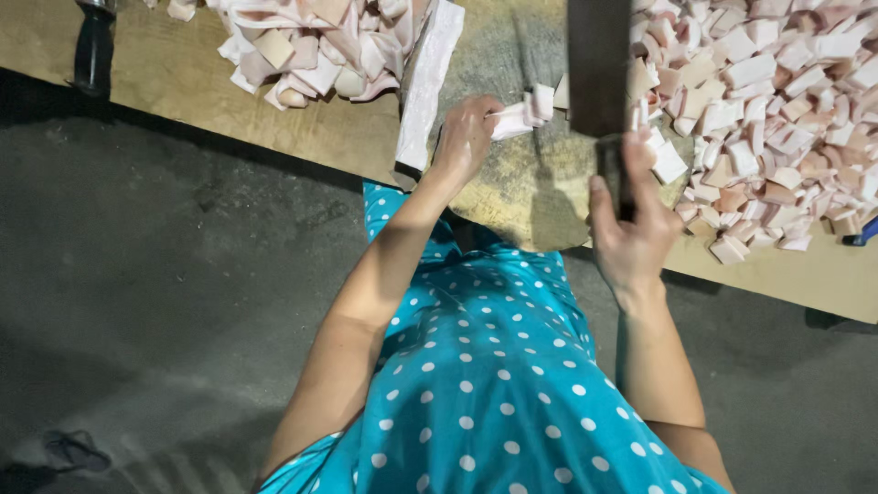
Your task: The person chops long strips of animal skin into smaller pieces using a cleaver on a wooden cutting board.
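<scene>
Pinning pale meat strip point(519, 117) on round chopping block point(526, 197), frame centre: left hand point(465, 139), grip closed on strip's near end. Strip's long axis ran rightward toward cleaver point(599, 64), gripped in right hand point(631, 229). Cut cubes point(768, 119) heaped right on table point(210, 91).

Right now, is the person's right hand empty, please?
No: the right hand grips the handle of a large cleaver held over the round chopping block.

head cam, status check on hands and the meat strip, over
Left hand grips pale meat strip on round chopping block. Right hand holds cleaver, blade raised beside strip. Cut pieces heaped right; nothing blocking.
</scene>
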